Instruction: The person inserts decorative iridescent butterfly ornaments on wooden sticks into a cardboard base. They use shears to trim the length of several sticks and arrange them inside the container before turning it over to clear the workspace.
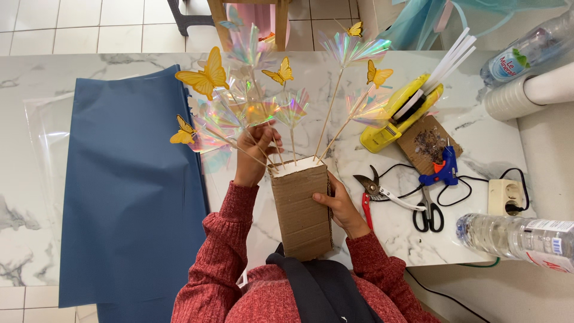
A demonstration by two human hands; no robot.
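On the marble table (382,239), just in front of the person, a tall cardboard box (302,206) stands steadied by the right hand (341,206), fingers pressed flat on its side, while the left hand (256,152) pinches a skewer (254,157) of iridescent paper among yellow butterflies (206,78), blue paper (131,179) lying left and scissors (427,212) right.

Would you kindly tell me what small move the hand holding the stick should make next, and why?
Probably the left hand should press its stick down into the white foam top of the cardboard box. The stick leans outward at the foam's left edge, the other sticks already stand planted, and the right hand braces the box's side.
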